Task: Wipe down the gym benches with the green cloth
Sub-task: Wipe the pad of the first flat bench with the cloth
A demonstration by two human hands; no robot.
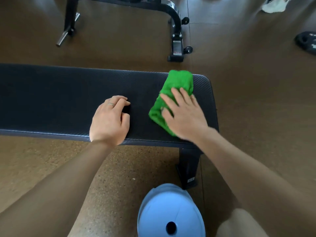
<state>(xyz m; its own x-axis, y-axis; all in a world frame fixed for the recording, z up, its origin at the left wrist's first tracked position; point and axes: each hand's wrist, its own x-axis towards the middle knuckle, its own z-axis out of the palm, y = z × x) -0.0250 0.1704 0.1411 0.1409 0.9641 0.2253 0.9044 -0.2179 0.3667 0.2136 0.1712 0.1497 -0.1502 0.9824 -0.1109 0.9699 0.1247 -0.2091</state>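
Note:
A flat black padded gym bench [59,96] runs across the view from the left edge to right of centre. The folded green cloth [177,82] lies on the bench's right end. My right hand [184,115] lies flat on the cloth, fingers straight and spread, pressing it onto the pad. My left hand [109,118] rests on the pad to the left of the cloth, near the front edge, with its fingers curled under and a ring on one finger. It holds nothing.
A black frame of another bench [176,31] with small wheels stands on the brown floor beyond. A black weight plate [306,41] lies at the far right, a white cloth-like item [275,6] at the top right. A light blue round lid [169,214] sits below, beside the bench leg [188,168].

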